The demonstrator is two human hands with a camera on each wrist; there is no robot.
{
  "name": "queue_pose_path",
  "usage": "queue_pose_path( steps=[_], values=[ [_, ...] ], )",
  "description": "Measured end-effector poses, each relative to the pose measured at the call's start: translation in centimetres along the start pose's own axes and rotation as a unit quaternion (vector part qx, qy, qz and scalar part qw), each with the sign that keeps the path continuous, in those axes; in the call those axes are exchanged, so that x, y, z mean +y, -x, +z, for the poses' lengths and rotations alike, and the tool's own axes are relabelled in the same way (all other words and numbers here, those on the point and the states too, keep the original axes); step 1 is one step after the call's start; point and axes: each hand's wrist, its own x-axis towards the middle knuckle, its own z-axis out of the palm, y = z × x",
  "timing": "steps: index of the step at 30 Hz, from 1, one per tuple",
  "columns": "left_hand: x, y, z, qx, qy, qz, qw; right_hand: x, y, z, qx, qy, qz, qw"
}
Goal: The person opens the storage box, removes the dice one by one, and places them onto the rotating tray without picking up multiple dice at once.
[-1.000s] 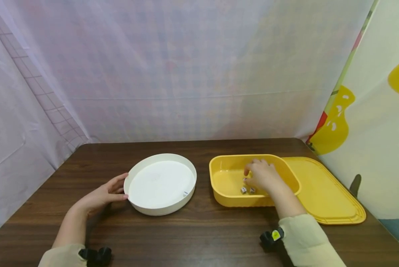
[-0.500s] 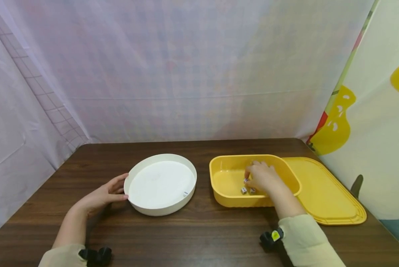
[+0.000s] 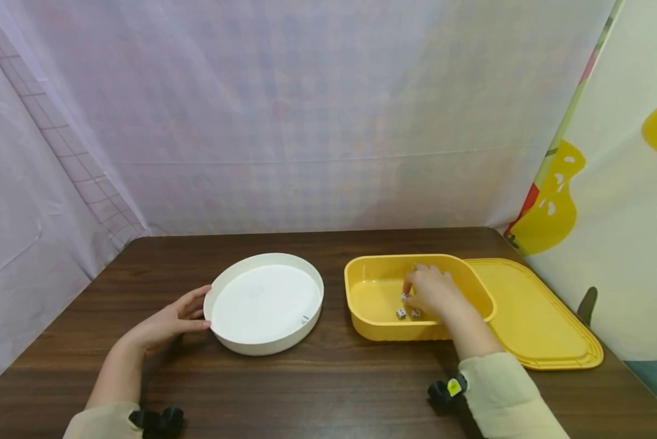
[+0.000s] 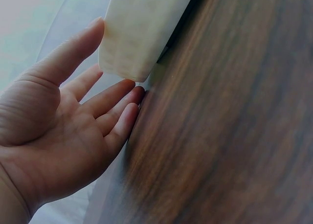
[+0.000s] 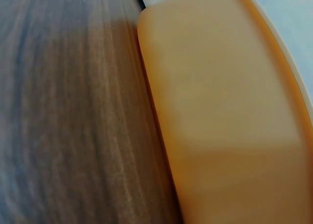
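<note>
A brown table [image 3: 284,396] held a yellow bin [image 3: 383,331], a yellow lid [image 3: 534,317] just to its right and a round white tray [image 3: 262,299] to its left. A person's left hand [image 3: 169,318], fingers loosely extended, touched the tray's side; the right hand [image 3: 431,289], inside the bin, pinched a die [image 3: 405,296]. Two other dice [image 3: 401,314] lay close by.

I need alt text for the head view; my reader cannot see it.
A person's right hand reaches into a yellow box holding dice; the left hand touches a white tray. A yellow lid lies beside the box on the brown table.
</note>
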Motion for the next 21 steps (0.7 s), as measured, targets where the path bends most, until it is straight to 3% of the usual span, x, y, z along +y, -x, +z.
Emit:
queue_pose_path(
  steps=[21],
  values=[
    [-0.11, 0.0, -0.07, -0.002, -0.001, 0.004, 1.0, -0.87, -0.03, -0.86, 0.003, -0.015, 0.01, 1.0]
  ],
)
